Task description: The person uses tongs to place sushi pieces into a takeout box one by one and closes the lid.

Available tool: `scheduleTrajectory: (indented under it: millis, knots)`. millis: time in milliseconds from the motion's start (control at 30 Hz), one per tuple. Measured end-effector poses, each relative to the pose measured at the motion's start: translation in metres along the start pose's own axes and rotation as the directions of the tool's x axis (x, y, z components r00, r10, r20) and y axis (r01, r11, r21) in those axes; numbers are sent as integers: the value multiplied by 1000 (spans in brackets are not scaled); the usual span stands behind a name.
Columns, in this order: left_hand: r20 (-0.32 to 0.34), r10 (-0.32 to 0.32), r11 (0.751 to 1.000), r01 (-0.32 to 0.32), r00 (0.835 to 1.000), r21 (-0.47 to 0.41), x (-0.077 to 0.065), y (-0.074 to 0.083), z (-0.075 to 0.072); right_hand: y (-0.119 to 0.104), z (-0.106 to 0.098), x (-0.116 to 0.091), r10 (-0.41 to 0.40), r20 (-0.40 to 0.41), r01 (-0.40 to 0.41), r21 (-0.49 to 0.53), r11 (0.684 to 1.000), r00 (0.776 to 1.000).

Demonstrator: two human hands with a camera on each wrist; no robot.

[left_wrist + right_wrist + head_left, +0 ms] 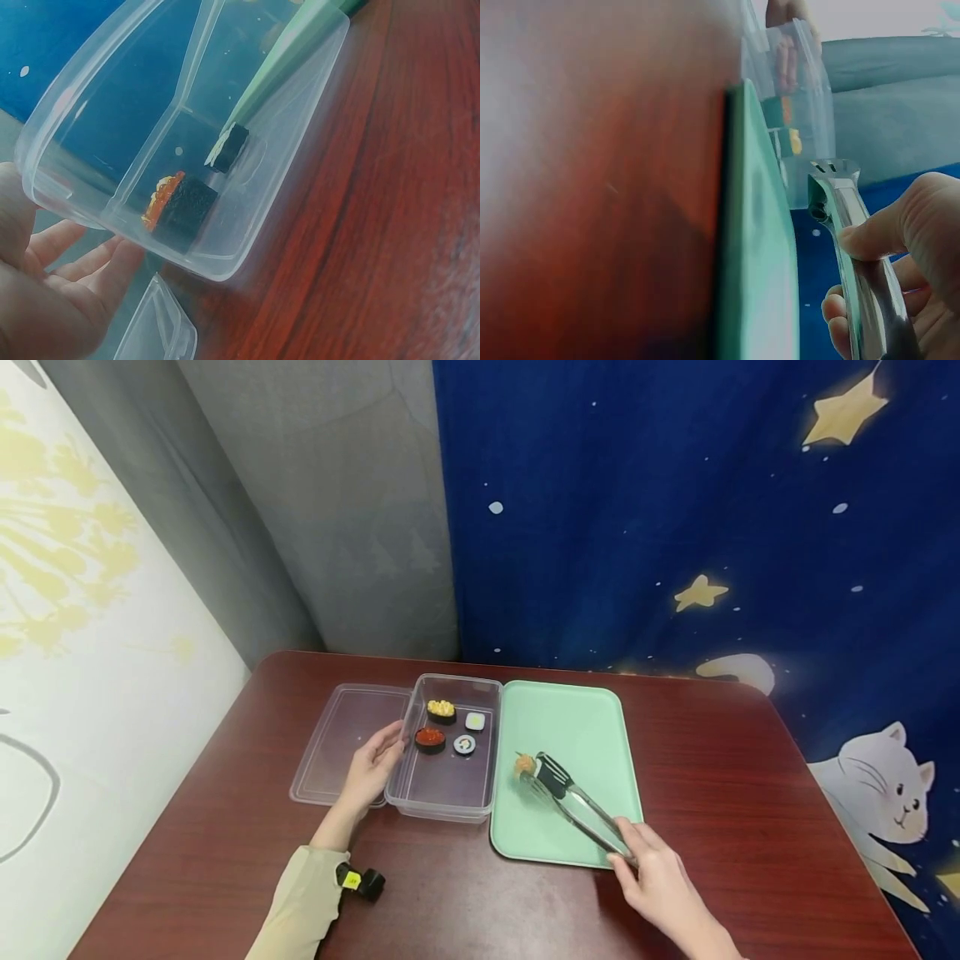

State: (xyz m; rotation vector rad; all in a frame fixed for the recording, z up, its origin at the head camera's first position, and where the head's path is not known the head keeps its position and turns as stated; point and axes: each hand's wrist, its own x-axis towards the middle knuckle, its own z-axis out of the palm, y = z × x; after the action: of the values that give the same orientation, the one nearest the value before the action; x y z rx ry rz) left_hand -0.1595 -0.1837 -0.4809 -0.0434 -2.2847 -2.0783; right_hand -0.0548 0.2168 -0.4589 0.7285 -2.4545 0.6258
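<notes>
While your right hand (663, 878) gripped the tongs (557, 782), left hand (371, 768) loosely on the box (442, 812), that sushi (525, 766) probably wanted gentle squeezing.

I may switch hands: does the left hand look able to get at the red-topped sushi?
Probably yes: the red-topped sushi lies inside the clear box, near the left hand; its wall blocks a sideways reach, but the open top leaves a way in.

reddish-brown wood-grain table (712, 768); left to right: clear lid (337, 752), clear box (442, 789), mint-green tray (570, 714).
</notes>
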Motion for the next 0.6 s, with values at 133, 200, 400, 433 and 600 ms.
scheduleTrajectory:
  millis: [133,200,400,433,600]
  knots:
    - [2,6,1000,-6,1000,-5,0,0,0,5,-7,16,-25,-24,26,41,999,999]
    - [5,11,1000,-11,1000,-5,0,-1,0,5,-10,26,-31,-24,33,61,998,999]
    - [3,18,1000,-18,1000,-3,0,-1,-1,4,-12,59,-67,11,66,62,996,998]
    - [2,17,1000,-17,1000,-2,0,-2,-1,4,-11,65,-77,20,76,62,995,997]
    - [1,13,1000,-13,1000,12,2,-4,-1,1,2,89,-146,80,139,85,987,986]
